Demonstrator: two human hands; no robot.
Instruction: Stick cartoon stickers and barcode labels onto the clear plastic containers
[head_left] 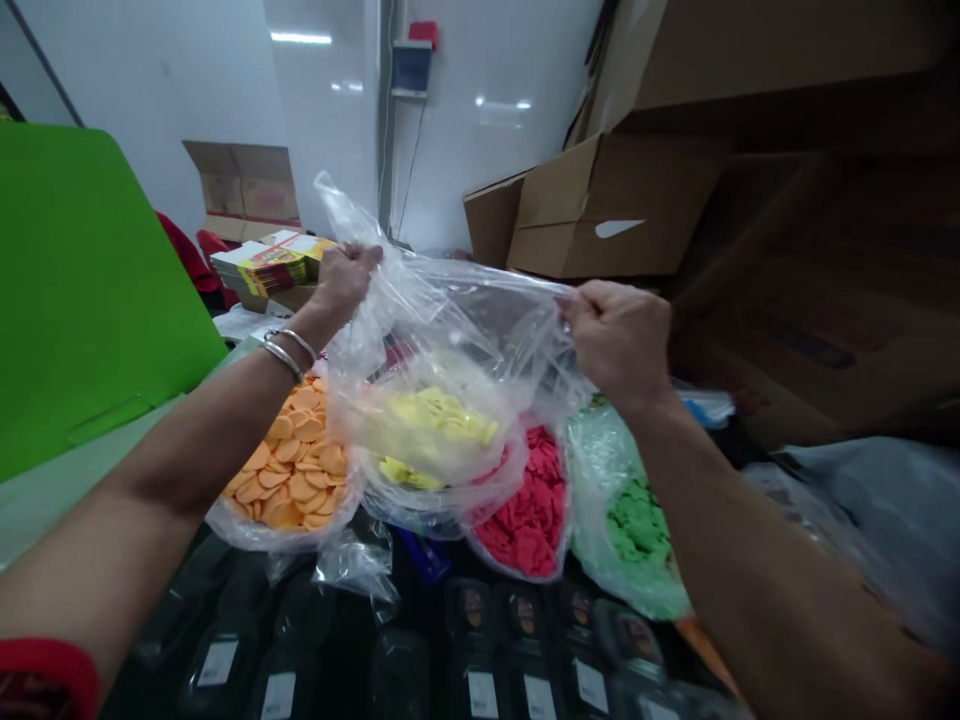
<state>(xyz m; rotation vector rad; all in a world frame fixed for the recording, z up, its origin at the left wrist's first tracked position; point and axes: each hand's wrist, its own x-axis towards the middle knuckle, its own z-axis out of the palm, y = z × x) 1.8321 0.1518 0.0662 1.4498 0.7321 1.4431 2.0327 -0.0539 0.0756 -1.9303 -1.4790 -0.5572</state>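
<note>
A clear plastic bag [480, 310] with yellow pieces [439, 415] at its bottom is stretched between my two hands. My left hand [349, 280] is closed on the bag's upper left part, and two silver bangles [289, 348] circle that wrist. On the other side, my right hand [619, 335] is clenched on the bag's right edge. Below my left forearm sits an open bag of flat orange pieces [296, 470]. Red pieces [529, 510] lie in a bag right of the yellow ones, and green pieces [637, 520] fill another bag under my right forearm.
Rows of small clear plastic containers [480, 650] with labels line the near side. A green panel [90, 290] stands at left. Stacked printed cartons [274, 265] lie behind my left hand. Large cardboard boxes [600, 205] rise at the back right.
</note>
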